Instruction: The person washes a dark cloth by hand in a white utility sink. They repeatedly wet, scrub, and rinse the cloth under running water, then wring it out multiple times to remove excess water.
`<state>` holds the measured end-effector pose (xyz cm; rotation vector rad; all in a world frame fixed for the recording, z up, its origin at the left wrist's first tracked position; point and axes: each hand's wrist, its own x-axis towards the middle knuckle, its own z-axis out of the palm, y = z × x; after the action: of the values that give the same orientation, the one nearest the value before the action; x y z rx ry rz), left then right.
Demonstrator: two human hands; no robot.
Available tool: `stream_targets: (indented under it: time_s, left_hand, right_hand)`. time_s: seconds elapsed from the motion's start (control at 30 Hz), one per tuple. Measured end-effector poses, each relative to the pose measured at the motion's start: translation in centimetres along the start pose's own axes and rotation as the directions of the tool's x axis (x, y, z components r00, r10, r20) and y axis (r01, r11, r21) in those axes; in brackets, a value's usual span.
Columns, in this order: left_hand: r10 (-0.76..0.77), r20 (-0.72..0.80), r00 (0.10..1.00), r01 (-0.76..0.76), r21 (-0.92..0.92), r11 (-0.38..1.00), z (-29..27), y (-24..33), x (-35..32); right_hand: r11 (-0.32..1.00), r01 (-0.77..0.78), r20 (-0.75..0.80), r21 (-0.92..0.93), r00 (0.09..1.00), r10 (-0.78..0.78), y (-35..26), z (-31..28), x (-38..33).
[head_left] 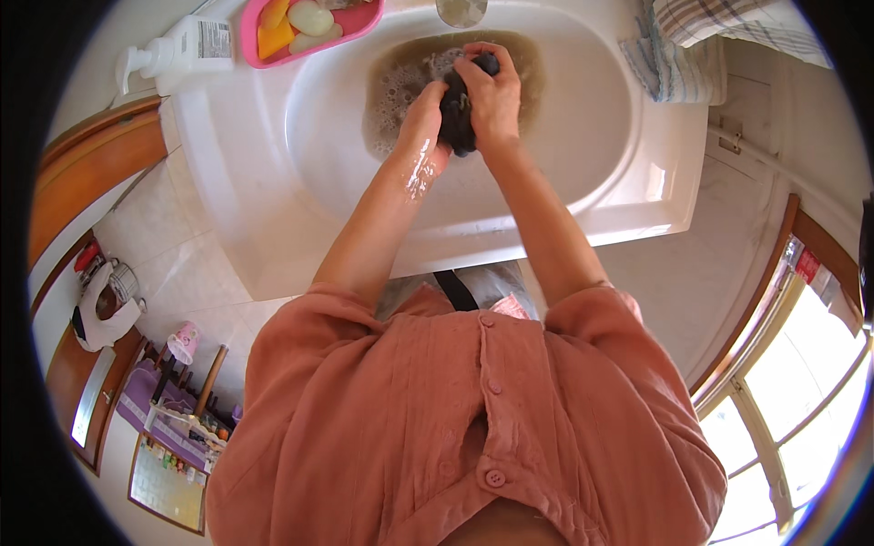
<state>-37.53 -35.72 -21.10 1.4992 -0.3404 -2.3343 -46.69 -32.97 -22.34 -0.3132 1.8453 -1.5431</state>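
Over the murky, sudsy water (391,100) in a white sink (583,118), both my hands grip a bunched dark wet cloth (458,114), perhaps a small garment; its exact kind is hidden by the folds. My left hand (421,123) presses the cloth from the left, its wrist wet with suds. On the right side, my right hand (496,96) curls its fingers round the upper end. A metal tap (461,11) juts over the basin just beyond my hands.
On the sink's back left ledge lie a pink dish (314,47) with soap bars and a white pump bottle (196,45). Striped towels (678,68) hang at the right. A wooden door frame (96,173) stands left, a bright window (783,391) at lower right.
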Motion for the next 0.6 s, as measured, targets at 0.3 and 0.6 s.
stream_targets:
  time_s: [0.3, 0.6]
  left_hand:
    - [0.15, 0.271, 0.951, -0.057, -0.322, 0.945, 1.3, -1.4, -1.3]
    - [0.152, 0.264, 0.952, -0.022, -0.438, 0.899, 2.4, -0.7, -1.7]
  right_hand:
    - [0.376, 0.874, 0.465, -0.308, 0.483, -0.742, -4.2, -2.0, -2.9]
    - [0.935, 0.278, 0.215, -0.22, 0.949, -0.231, -5.6, 0.5, -4.2]
